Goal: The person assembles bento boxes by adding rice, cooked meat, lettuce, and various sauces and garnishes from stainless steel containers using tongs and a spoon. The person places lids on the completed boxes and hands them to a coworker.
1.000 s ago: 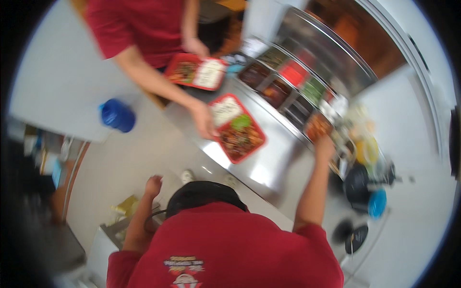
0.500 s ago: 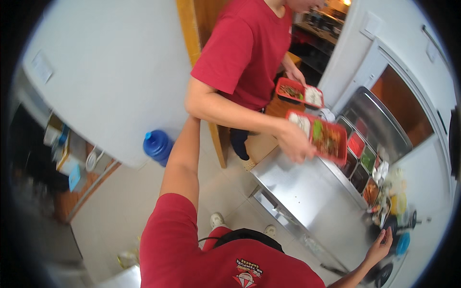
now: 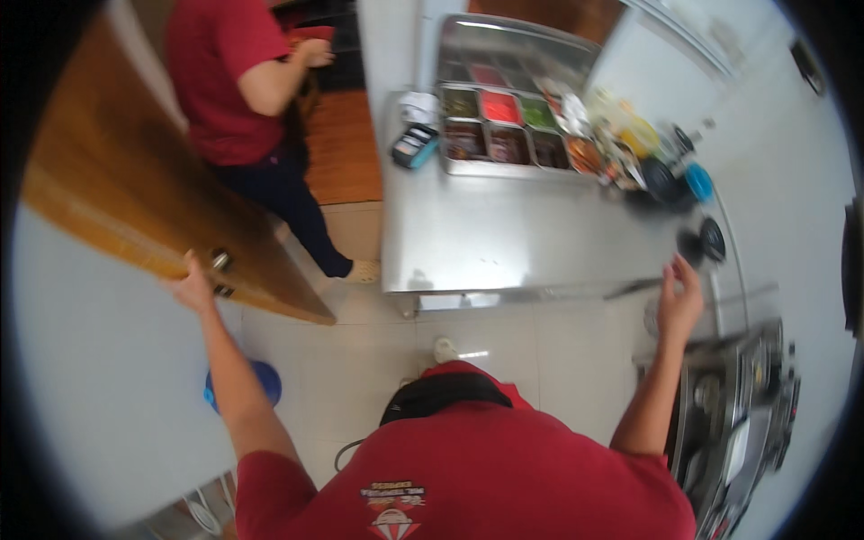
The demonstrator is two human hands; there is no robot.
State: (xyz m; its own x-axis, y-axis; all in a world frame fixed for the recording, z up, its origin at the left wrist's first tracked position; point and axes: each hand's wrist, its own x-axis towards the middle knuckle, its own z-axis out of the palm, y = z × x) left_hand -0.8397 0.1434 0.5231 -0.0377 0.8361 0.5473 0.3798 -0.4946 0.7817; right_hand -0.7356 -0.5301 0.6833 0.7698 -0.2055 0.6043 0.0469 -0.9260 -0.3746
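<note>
My left hand (image 3: 192, 286) is at the edge of a brown wooden door (image 3: 135, 207), close beside its metal knob (image 3: 220, 260). The fingers rest against the edge and seem to grip it. My right hand (image 3: 680, 301) is raised off the right end of the steel counter (image 3: 522, 225), fingers loosely apart with nothing in them. Beyond the door, a co-worker in a red shirt (image 3: 229, 72) stands in the doorway, turned away. That person's hand holds a red meal box (image 3: 310, 33), partly hidden.
A steel rack of filled food pans (image 3: 490, 168) stands at the counter's back, beside a card terminal (image 3: 414, 146). Black lids (image 3: 712, 239) and a blue lid (image 3: 698, 182) sit at right. Cooking equipment (image 3: 733, 414) lines the right wall. A blue water jug (image 3: 256, 382) is below my left arm.
The co-worker has moved left into the doorway with the meal boxes, away from the counter. My left hand, earlier by that person's arm, is now on the door. My view has turned right.
</note>
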